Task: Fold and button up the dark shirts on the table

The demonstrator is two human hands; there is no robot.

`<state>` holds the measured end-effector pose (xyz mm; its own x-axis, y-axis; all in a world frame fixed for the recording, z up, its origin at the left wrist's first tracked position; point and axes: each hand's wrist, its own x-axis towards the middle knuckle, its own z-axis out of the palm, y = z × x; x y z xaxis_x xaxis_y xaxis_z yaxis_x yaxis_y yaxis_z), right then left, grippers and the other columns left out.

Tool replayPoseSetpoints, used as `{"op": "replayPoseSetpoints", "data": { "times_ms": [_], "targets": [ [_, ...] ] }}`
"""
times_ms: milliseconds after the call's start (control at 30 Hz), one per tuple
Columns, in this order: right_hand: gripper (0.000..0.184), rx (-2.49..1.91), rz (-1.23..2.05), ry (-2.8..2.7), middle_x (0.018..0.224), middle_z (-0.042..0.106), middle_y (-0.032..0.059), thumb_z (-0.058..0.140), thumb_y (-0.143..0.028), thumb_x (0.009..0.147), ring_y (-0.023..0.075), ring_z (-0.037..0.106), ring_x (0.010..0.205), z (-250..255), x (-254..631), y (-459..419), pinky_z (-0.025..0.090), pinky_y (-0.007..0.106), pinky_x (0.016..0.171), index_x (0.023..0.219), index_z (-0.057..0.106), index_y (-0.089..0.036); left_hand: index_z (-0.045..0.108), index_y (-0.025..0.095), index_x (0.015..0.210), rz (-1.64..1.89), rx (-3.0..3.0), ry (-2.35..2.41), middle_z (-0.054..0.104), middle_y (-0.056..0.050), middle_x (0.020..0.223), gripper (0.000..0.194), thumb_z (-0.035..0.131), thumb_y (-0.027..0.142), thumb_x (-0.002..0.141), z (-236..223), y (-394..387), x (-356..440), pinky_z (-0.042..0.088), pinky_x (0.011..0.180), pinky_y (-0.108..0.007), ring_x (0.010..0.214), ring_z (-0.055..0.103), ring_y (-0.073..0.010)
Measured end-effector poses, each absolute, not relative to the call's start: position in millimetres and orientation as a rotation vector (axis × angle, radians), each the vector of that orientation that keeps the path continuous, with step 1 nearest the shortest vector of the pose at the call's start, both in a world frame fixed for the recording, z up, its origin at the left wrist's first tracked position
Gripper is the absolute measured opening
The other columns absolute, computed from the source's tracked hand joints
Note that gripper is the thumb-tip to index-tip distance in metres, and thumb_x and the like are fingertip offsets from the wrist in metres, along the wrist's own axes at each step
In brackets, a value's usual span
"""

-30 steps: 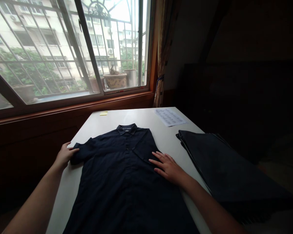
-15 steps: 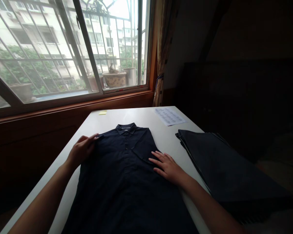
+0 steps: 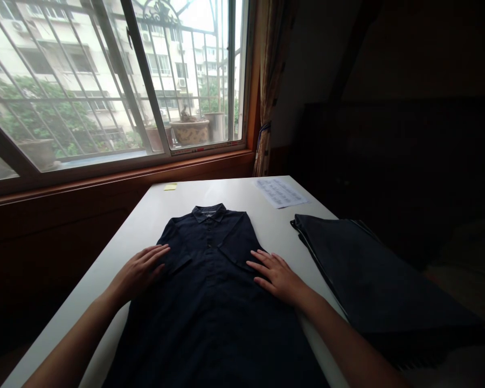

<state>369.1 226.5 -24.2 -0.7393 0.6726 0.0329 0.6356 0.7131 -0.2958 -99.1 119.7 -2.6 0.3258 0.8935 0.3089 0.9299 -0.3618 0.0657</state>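
Observation:
A dark navy collared shirt [image 3: 210,302] lies front up on the white table [image 3: 121,242], its collar toward the window. Both short sleeves are folded inward over the chest. My left hand [image 3: 143,267] rests with fingers stretched out on the shirt's left edge, by the left sleeve [image 3: 175,250]. On the opposite edge my right hand [image 3: 277,275] lies flat with its fingers spread, touching the right sleeve [image 3: 240,240]. The shirt's lower end runs out of view at the bottom.
Folded dark cloth [image 3: 372,275] lies along the table's right side, partly over its edge. A printed sheet [image 3: 281,193] is at the far right corner and a yellow sticky note [image 3: 170,187] at the far left. Beyond stand a barred window [image 3: 186,75] and a tied curtain [image 3: 264,129].
My left hand has moved from the left shoulder down toward me, and its fingers have gone from a pinch to stretched out. The left sleeve now lies folded inward. My right hand stayed put.

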Motion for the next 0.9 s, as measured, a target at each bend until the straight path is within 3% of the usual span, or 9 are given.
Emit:
{"op": "replayPoseSetpoints", "data": {
  "times_ms": [133,300,500,667,900],
  "targets": [
    [0.051,-1.07,0.407,-2.773,0.163,0.025,-0.0019,0.04,-0.055,0.1,0.026,0.022,0.151,-24,369,226,0.015,0.053,0.121,0.149,0.039,-0.041,0.035,0.024,0.154,-0.186,-2.344,-2.105,0.032,-0.007,0.161,0.063,0.038,0.055,0.1,-30,118,-118,0.029,0.12,-0.053,0.148,0.028,-0.0306],
    [0.051,-1.069,0.404,-2.77,0.164,0.025,-0.0016,0.041,-0.055,0.1,0.0262,0.022,0.151,-25,369,226,0.015,0.053,0.121,0.149,0.04,-0.041,0.036,0.027,0.153,-0.119,-2.381,-2.154,0.022,-0.004,0.163,0.061,0.033,0.057,0.1,-34,125,-127,0.019,0.121,-0.056,0.152,0.014,-0.0296],
    [0.051,-1.074,0.418,-2.765,0.163,0.026,-0.0014,0.041,-0.054,0.1,0.0263,0.023,0.15,-26,369,226,0.014,0.053,0.121,0.149,0.04,-0.041,0.044,0.017,0.149,-0.169,-2.287,-2.108,0.029,-0.01,0.161,0.059,0.038,0.049,0.1,-22,171,-106,0.022,0.122,-0.048,0.151,0.021,-0.0275],
    [0.051,-1.064,0.423,-2.757,0.163,0.027,-0.001,0.042,-0.054,0.1,0.0265,0.023,0.15,-26,369,226,0.014,0.053,0.121,0.149,0.041,-0.041,0.039,0.002,0.149,-0.142,-2.161,-2.269,0.029,-0.023,0.159,0.067,0.035,0.047,0.1,-36,225,-79,0.026,0.12,-0.048,0.148,0.028,-0.033],
    [0.052,-1.068,0.408,-2.774,0.164,0.024,-0.0024,0.039,-0.056,0.1,0.0251,0.022,0.151,-26,369,227,0.014,0.053,0.121,0.15,0.038,-0.041,0.035,0.006,0.152,-0.159,-2.035,-2.403,0.02,-0.022,0.162,0.068,0.028,0.05,0.101,-40,268,-75,0.017,0.12,-0.055,0.152,0.016,-0.0337]
  ]
}}
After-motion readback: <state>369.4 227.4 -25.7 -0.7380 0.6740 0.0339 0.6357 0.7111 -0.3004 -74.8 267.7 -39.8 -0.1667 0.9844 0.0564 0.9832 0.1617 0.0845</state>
